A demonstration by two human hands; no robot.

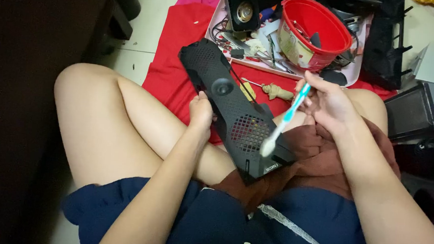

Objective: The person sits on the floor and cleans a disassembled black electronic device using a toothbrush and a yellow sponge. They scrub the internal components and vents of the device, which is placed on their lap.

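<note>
Head view, looking down at a person seated cross-legged on the floor. The left hand (201, 112) was closed around the left long edge of a long, flat, black perforated plastic panel (233, 108), gripping it near its middle. The panel rested with its near end on a brown cloth (320, 158) spread over the lap, and its long axis ran diagonally, from that near end at the person's right up and away to the far end at the left, above a red cloth (173, 54) laid on the floor. The right hand (328, 101) was closed in a pinch on the handle of a white and light-blue plastic toothbrush (282, 125), held to the right of the panel; the brush slanted down and leftward, so that its white bristled head touched, or lay just over, the panel's near end beside a round grille of small holes. The right hand was thus the nearer to the panel's near end, the left to its midsection. Beyond the panel lay a pale pink tray (215, 24) of small parts, wires and tools, with a red plastic bucket (310, 32) tilted on it and dark casings (390, 42) to the right; a small tan figure (277, 92) lay on the red cloth.
</note>
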